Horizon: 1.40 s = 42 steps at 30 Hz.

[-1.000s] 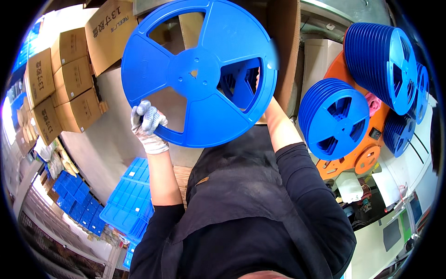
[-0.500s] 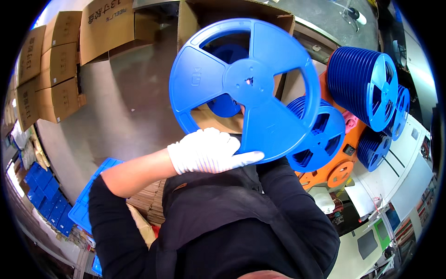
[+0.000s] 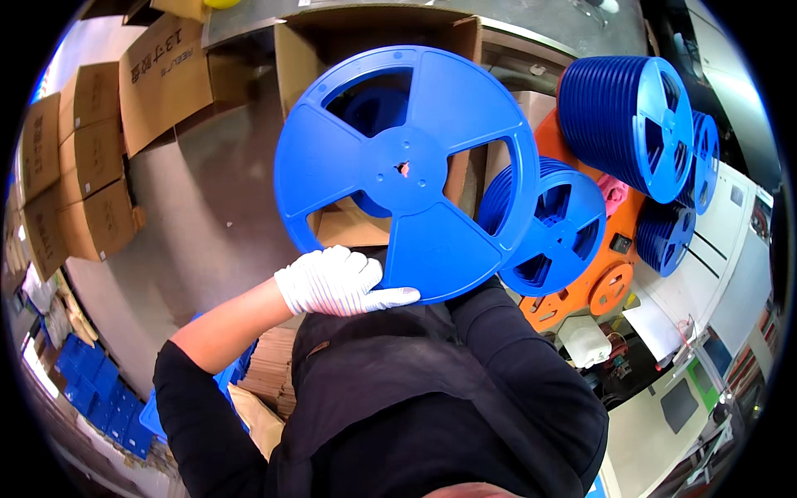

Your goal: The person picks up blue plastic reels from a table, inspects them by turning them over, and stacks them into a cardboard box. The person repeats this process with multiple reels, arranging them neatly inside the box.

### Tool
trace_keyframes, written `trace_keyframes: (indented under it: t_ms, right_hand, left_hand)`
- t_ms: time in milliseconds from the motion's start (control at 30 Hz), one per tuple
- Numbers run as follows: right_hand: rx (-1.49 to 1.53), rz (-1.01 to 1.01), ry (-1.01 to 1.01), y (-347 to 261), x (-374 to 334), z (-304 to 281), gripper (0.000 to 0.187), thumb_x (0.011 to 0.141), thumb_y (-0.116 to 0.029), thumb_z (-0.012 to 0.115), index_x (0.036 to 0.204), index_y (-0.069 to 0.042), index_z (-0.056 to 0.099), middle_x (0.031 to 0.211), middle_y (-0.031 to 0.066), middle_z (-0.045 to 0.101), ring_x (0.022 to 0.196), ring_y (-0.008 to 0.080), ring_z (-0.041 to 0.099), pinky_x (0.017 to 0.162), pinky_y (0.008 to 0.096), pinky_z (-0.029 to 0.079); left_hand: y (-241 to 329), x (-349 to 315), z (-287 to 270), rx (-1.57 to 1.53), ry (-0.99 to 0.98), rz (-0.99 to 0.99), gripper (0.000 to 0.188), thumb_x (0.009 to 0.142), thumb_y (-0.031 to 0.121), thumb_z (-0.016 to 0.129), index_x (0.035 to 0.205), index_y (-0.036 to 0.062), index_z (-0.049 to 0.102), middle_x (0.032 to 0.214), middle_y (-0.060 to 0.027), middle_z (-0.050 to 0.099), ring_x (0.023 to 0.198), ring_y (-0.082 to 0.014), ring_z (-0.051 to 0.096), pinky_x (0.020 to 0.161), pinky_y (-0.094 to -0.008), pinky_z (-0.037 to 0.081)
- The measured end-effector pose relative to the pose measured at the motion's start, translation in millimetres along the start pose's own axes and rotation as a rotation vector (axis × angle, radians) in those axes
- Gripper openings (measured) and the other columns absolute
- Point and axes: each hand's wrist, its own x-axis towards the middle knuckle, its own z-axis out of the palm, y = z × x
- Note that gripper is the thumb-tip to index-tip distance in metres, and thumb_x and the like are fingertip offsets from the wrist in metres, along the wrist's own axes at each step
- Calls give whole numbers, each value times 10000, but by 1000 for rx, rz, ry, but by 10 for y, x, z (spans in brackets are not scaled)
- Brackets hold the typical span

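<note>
A large blue plastic reel (image 3: 415,197) with three cut-out windows faces me, its flange seen nearly full on. My left hand (image 3: 334,282), in a white knitted glove, grips its lower left rim, the thumb lying along the lower edge. My right arm, in a black sleeve (image 3: 519,349), runs up behind the reel, which hides that hand and its fingers. A small pinkish patch shows through the hub hole; I cannot tell whether it is a finger. Behind the reel stands an open cardboard box (image 3: 299,62), with blue reel parts seen through the windows.
On my right, stacks of blue reels (image 3: 602,124) and a nearer blue reel stack (image 3: 552,232) stand on an orange surface (image 3: 573,290) beside an orange disc (image 3: 610,289). Closed cartons (image 3: 91,166) are piled at left. A blue crate (image 3: 154,415) is beside my left elbow.
The reel has shifted left and a little lower in view, with my left hand still on its rim. The surroundings have slid left too as the head view turned.
</note>
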Motion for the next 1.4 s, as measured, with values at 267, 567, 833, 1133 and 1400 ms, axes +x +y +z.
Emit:
trace_keyframes:
  t_ms: [267, 567, 833, 1133, 1400]
  right_hand:
    - [29, 26, 24, -2, -109, -169, 187, 978, -209, 509, 854, -72, 481, 626, -10, 452, 505, 89, 413, 454, 272, 339]
    - [41, 11, 60, -8, -27, -241, 197, 986, -206, 504, 827, -97, 462, 602, -40, 414, 470, 58, 374, 402, 248, 306]
    - [301, 150, -67, -260, -580, -322, 146, 984, -249, 527, 945, -125, 459, 594, -60, 363, 435, 38, 311, 376, 216, 258]
    - [329, 23, -10, -615, -1540, -1027, 207, 1002, -278, 521, 1007, -80, 461, 589, -21, 337, 442, 69, 313, 400, 222, 266]
    - [216, -181, 52, -613, -1350, -1278, 261, 1000, -281, 521, 1035, -30, 462, 586, -10, 343, 476, 87, 335, 421, 229, 278]
  left_hand:
    - [-55, -30, 92, -38, 22, -22, 695, 811, 50, 594, 1428, 337, 453, 626, -10, 397, 474, -118, 415, 366, -238, 300]
    - [-410, -41, 1080, -106, 511, -674, 587, 774, 26, 569, 1348, 144, 542, 698, -63, 544, 577, -256, 555, 507, -367, 467]
    - [-1379, -241, 2070, -570, 463, -2058, 791, 876, 89, 620, 1523, 164, 172, 1390, -228, 421, 1207, -387, 492, 1030, -393, 419]
    - [-1603, -360, 2787, -415, 311, -1590, 490, 815, 153, 640, 1288, 83, 537, 1355, -166, 488, 1226, -365, 480, 1061, -434, 378]
    - [-2655, -226, 3161, 214, 3, -1461, 713, 854, 341, 615, 1462, 92, 337, 1544, -209, 229, 1426, -405, 185, 1162, -499, 171]
